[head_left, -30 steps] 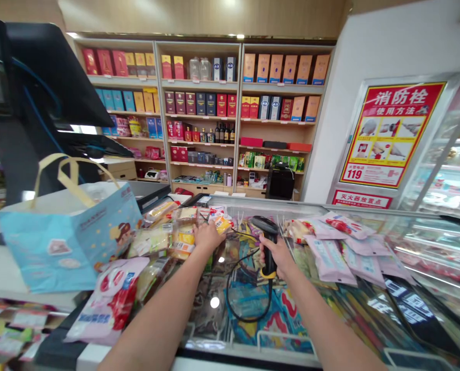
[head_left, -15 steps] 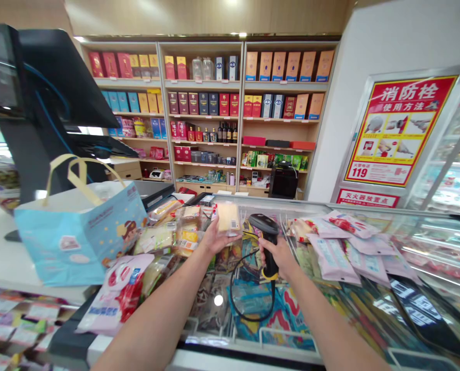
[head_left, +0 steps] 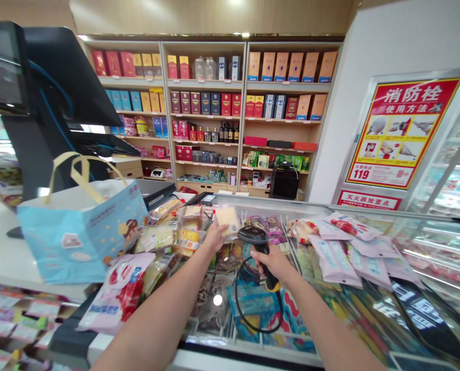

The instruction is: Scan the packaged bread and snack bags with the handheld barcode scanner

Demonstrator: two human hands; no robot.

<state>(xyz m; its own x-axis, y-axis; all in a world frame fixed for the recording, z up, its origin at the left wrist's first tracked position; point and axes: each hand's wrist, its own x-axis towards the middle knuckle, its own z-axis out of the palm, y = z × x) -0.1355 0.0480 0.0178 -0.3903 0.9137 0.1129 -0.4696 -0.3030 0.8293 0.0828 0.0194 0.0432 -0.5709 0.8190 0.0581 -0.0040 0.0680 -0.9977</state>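
My left hand (head_left: 215, 237) grips a clear-wrapped, pale yellow packet of bread (head_left: 225, 215) by its lower left corner. A printed label with a barcode shows low on the packet's right side. My right hand (head_left: 273, 262) is closed around the handle of a black and yellow barcode scanner (head_left: 253, 235). The scanner's head is just right of the bread and a little lower, apparently apart from it. Its black cable (head_left: 258, 331) loops down over the glass-topped case (head_left: 230, 288). Several wrapped breads (head_left: 187, 237) lie left of my left hand.
A light blue shopping bag (head_left: 79, 242) stands on the left counter before a black monitor (head_left: 65, 77). Pale pink packets lie near it (head_left: 116, 293) and in a pile (head_left: 349, 247) on the right. Behind are shelves of boxes (head_left: 204, 103) and a red wall sign (head_left: 404, 134).
The barcode scanner has moved left and down, closer to the bread, and its handle slants more. The bread packet has tilted, with my left fingers now over its lower corner.
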